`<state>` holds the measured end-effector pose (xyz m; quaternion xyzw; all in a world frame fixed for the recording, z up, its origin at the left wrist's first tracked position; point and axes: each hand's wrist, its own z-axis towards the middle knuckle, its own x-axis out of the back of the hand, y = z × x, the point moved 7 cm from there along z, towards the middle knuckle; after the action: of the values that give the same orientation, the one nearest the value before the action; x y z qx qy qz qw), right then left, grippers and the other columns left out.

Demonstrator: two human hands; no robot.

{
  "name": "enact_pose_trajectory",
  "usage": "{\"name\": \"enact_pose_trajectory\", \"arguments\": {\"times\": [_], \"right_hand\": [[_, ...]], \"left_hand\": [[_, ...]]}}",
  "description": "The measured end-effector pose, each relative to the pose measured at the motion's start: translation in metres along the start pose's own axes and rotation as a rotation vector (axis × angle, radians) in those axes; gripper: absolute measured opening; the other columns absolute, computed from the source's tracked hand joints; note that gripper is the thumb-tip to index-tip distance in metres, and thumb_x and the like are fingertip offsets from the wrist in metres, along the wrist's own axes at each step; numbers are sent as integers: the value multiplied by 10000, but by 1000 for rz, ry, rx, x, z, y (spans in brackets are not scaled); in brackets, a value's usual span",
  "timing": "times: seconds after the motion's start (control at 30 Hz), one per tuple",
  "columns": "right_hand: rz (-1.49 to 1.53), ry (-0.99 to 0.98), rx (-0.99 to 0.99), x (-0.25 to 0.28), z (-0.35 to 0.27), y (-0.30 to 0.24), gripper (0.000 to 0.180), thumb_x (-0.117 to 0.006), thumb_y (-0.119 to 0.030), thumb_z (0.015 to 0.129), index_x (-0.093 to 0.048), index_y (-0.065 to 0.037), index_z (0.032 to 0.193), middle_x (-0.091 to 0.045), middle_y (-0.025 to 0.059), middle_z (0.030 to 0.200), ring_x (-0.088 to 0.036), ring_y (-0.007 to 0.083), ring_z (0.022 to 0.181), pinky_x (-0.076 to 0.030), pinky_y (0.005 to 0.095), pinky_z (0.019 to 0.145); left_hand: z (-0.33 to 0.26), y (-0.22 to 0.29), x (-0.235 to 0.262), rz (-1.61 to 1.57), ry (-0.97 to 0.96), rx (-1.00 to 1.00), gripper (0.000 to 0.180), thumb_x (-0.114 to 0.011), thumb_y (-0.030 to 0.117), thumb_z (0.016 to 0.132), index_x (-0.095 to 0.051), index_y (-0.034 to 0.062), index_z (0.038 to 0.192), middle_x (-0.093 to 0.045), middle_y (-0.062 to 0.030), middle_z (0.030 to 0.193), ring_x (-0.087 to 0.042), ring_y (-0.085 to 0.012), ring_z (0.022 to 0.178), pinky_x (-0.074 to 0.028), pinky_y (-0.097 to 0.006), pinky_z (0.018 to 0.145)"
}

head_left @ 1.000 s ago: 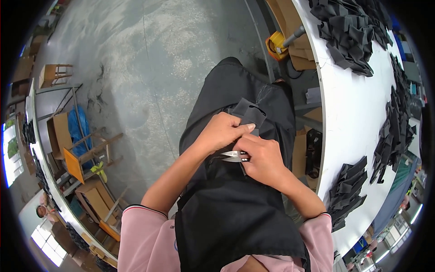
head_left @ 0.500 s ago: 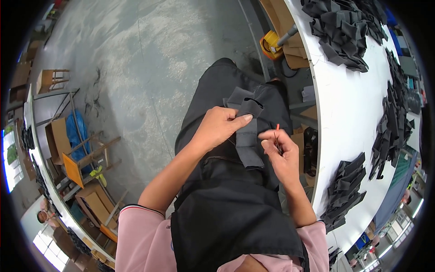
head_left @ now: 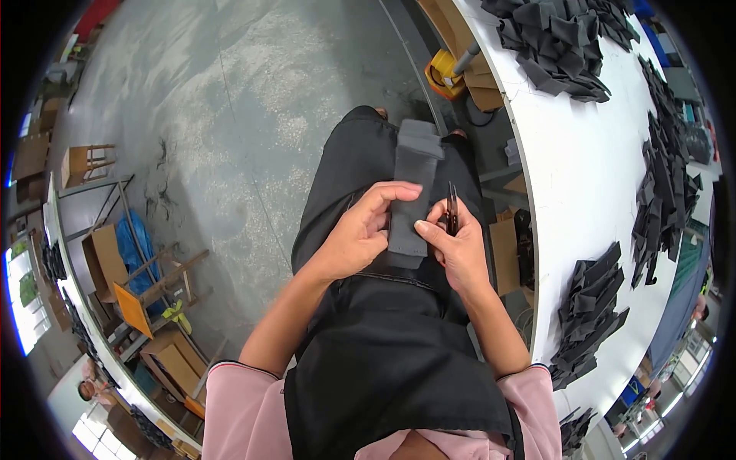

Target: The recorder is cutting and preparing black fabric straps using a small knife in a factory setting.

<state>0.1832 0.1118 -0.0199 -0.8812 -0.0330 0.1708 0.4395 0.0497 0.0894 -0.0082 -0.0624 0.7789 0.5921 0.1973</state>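
A dark grey folded fabric strip lies lengthwise over my lap, on the black apron. My left hand grips its left side, the forefinger laid across the top and the other fingers curled at the edge. At the strip's lower right edge, my right hand presses its thumb against the cloth. In that same hand is a pair of small dark thread snips, pointed tips up and away from me. How the fingers wrap its handle is partly hidden.
On my right runs a white table with piles of dark fabric pieces and a nearer stack. A yellow object and cardboard are beneath it. To the left stand a wooden frame, cartons and a stool.
The strip, formerly bent with a looped end, now lies flatter and straighter. My right hand has come left onto its edge, and the snips' tips now point up in plain view.
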Motion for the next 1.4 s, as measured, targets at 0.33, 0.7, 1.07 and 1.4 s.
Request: {"name": "enact_pose_trajectory", "arguments": {"times": [0.33, 0.7, 1.07, 1.4], "right_hand": [[-281, -36, 256, 0, -6, -13, 120, -551, -33, 840, -589, -39, 953, -492, -42, 668, -405, 18, 479, -301, 164, 431], [193, 66, 147, 12, 6, 6, 67, -552, -62, 879, -547, -58, 946, -556, -22, 714, -450, 11, 518, -299, 159, 425], [174, -46, 340, 15, -1, 13, 45, -597, -18, 826, -606, 3, 864, -601, 78, 1009, -560, 79, 746, -398, 186, 565], [11, -95, 279, 28, -10, 19, 171, -576, 86, 756, -650, 16, 894, -596, 88, 1008, -563, 151, 926, -381, 298, 941]], "left_hand": [[-5, -8, 3, 56, 131, 6, 610, -277, -180, 768, -392, 32, 1329, -409, -93, 1341, -463, -153, 1173, -344, -238, 969], [-12, -21, 9, -430, 467, 57, 745, -551, 4, 852, -89, 73, 1433, -391, -147, 1316, -483, -228, 1140, -443, -382, 930], [-9, -37, 6, -794, 356, 231, 604, -527, 163, 888, -202, 72, 1390, -449, -103, 1259, -505, -259, 1099, -451, -429, 902], [-2, -10, 10, -627, 300, 62, 688, -492, -23, 812, -161, 19, 1413, -448, -166, 1256, -522, -290, 1127, -453, -397, 938]]}}
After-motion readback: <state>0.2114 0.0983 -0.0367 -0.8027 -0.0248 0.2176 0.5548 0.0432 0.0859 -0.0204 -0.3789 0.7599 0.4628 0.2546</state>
